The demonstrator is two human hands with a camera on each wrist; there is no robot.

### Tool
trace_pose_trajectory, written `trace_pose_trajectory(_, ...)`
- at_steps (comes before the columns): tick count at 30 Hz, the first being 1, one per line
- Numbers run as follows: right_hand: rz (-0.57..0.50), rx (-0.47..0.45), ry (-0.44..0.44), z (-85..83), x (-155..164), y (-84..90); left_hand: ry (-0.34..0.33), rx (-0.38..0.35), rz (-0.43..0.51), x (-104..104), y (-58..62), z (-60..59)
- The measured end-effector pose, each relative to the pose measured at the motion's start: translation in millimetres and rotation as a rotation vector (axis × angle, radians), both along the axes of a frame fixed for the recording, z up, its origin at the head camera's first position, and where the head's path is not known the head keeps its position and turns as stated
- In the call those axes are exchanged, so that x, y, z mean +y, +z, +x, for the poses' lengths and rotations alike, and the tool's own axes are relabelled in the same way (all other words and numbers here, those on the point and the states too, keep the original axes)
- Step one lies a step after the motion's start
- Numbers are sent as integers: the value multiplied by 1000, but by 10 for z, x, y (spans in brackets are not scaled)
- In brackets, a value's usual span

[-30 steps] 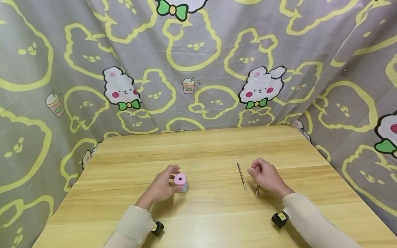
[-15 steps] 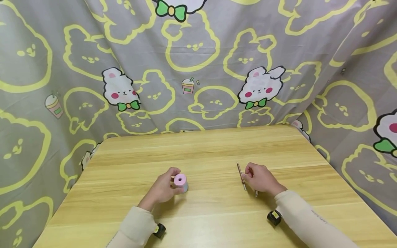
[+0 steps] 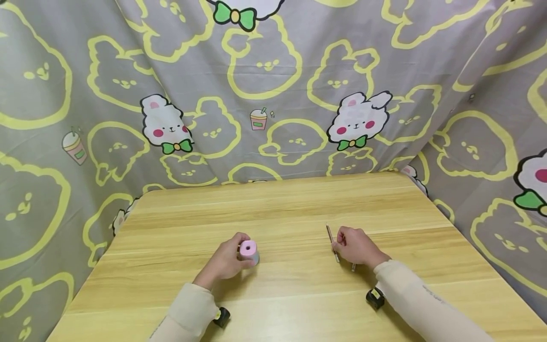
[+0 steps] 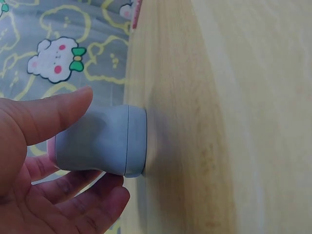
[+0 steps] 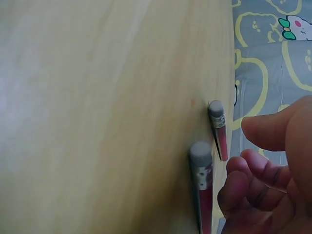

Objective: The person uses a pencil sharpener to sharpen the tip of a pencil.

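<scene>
Lower centre: left hand wraps the pink-topped sharpener — right hand, fingers curled, pinches the nearer pencil, lying lengthwise.

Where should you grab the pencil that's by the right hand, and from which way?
Probably the middle of the shaft, coming down from above. The pencil lies flat on the table, thin and long, so thumb and finger can pinch its two long sides. The right hand is already at its middle. A second pencil lies close by, so pinch narrowly.

Table bears sharpener, pencils
</scene>
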State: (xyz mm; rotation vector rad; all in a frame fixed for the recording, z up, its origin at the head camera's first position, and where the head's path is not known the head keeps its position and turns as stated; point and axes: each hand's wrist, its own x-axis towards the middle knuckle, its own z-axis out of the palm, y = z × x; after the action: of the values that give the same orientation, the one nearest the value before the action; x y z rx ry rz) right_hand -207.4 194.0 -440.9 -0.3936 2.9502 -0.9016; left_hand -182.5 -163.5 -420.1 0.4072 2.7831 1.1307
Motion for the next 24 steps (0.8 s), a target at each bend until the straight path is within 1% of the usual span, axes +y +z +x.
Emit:
trace_pose_trajectory(6, 18, 4, -4, -24, -21, -10, -1, 6, -16, 4, -9, -7)
trace_pose_trajectory(13, 44, -58, -4, -33, -39, -16, -4, 8, -20, 8, -8, -11)
trace_pose_trajectory(16, 56, -71, 1, -36, -41, -21, -7, 17, -32, 12, -13, -15)
trace_pose_trajectory(24, 89, -112, -19, -17, -53, -13, 3, 28, -65, 48, -23, -19)
